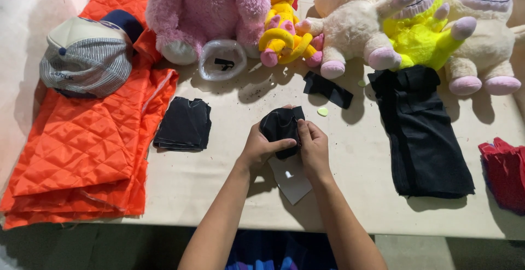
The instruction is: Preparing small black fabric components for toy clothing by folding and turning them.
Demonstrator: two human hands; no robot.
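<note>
Both my hands meet over the middle of the table, gripping a small piece of black fabric (278, 124). My left hand (258, 148) clasps it from the left and below. From the right, my right hand (313, 145) pinches its edge with the fingers. A grey card pattern piece (291, 181) lies on the table just under my hands.
Folded orange quilted fabric (82, 144) with a striped cap (86, 56) lies at left. A black fabric stack (184, 124), a black strip (328, 89), a long black cloth pile (421, 133) and red fabric (506, 174) surround my hands. Plush toys (350, 24) line the far edge.
</note>
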